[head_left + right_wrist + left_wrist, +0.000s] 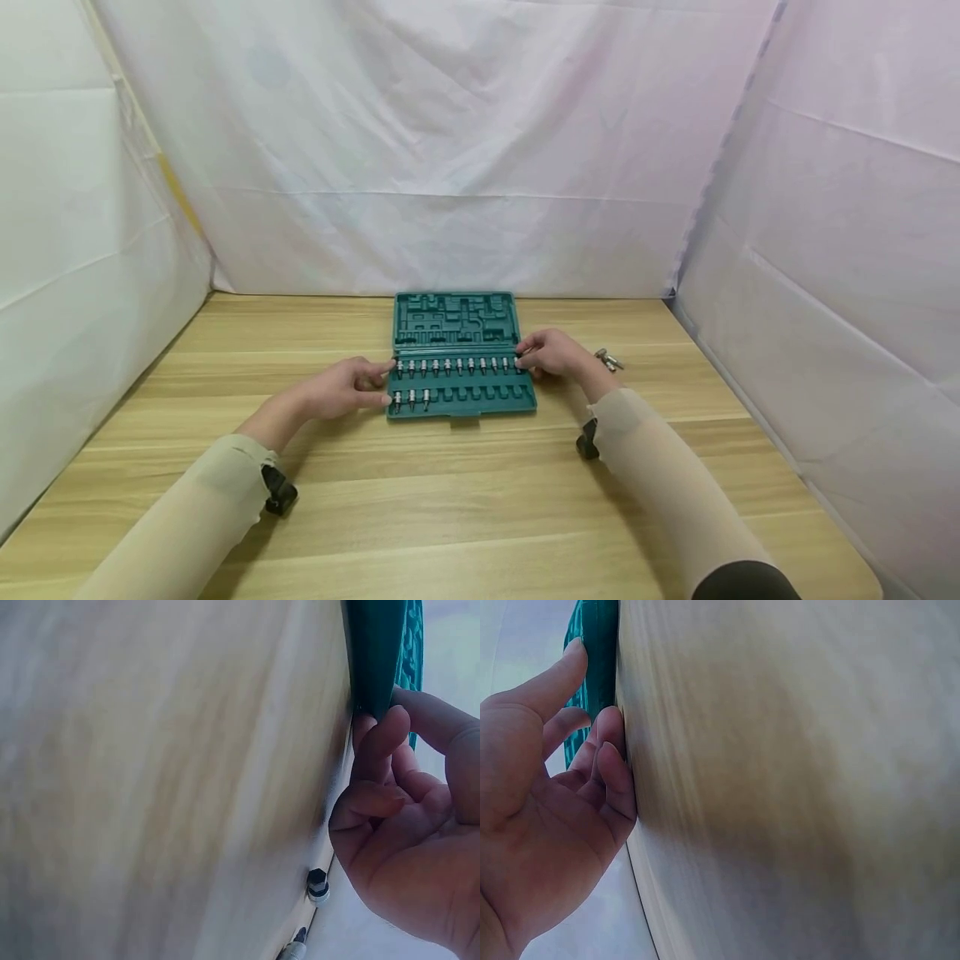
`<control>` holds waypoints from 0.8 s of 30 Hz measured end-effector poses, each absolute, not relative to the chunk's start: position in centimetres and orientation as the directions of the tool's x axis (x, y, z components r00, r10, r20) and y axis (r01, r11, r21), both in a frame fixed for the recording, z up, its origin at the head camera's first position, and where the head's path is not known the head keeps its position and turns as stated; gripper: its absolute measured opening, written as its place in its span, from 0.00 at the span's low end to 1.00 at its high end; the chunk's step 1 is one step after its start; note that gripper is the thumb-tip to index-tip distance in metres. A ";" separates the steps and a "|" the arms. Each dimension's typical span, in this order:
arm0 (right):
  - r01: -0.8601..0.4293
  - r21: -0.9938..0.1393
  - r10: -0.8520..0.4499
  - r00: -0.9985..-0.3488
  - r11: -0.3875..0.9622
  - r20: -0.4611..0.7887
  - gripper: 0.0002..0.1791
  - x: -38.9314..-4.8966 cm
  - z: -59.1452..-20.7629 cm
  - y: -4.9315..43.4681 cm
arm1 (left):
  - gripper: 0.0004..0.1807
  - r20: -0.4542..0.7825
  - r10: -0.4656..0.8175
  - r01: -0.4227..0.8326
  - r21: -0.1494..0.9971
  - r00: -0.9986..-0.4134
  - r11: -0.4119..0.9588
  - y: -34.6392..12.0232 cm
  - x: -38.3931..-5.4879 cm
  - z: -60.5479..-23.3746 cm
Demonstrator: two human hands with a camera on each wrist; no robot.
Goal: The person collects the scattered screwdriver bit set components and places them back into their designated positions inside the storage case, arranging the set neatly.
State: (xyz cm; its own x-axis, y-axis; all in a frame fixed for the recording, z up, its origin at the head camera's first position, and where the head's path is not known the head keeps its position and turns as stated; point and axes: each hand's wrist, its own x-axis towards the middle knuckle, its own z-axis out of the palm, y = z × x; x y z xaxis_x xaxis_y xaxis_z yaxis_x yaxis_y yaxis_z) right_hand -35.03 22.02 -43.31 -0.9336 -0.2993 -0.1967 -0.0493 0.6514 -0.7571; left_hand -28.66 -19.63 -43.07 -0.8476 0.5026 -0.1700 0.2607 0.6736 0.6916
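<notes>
Presently, a green moulded case point(487, 407) lies unfolded flat on the wood-grain bench point(450, 500), toward the far edge, between the two hands. Its lid point(457, 317) is laid back on the far side and shows recessed shapes. In the near half, an upper row of silver bits point(447, 366) runs from left to right, each in its own slot. Three lower-row bits point(412, 400) occupy the left end of the second row, with bare slots to their right. Any lettering on the case or bits is too small to read.

The left hand point(348, 388) touches the case's left edge; its grip is spread, thumb extended near the front corner and index finger further back, enclosing nothing. The right hand point(555, 354) is at the right edge, beside the end of the upper row, thumb and index finger close together against the case. Whether this grip pinches the case wall or a bit cannot be determined.

Several loose bits point(609, 361) lie clustered on the bench, to the right of the right hand; one in the right wrist view presents a dark hexagonal tip. White sheeting point(442, 150) encloses the bench.
</notes>
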 end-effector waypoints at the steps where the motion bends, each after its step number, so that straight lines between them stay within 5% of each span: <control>1: -0.043 -0.760 -0.295 -0.935 0.648 -0.199 0.17 -35.0 -43.3 22.0 | 0.43 -0.168 0.503 0.264 0.689 -0.848 0.675 -19.7 -28.7 -43.1; 24: -0.021 -0.775 -0.302 -0.927 0.631 -0.221 0.16 -35.1 -43.6 22.6 | 0.43 -0.150 0.506 0.282 0.681 -0.850 0.676 -19.7 -28.8 -43.1</control>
State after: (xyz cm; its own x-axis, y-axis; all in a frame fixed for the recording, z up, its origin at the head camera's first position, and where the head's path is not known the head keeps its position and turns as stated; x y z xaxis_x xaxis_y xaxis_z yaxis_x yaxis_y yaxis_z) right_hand -35.11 22.63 -43.64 -0.9271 -0.3024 -0.2214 -0.0208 0.6314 -0.7752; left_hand -28.78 -19.69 -43.14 -0.8496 0.5056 -0.1501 0.2822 0.6762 0.6805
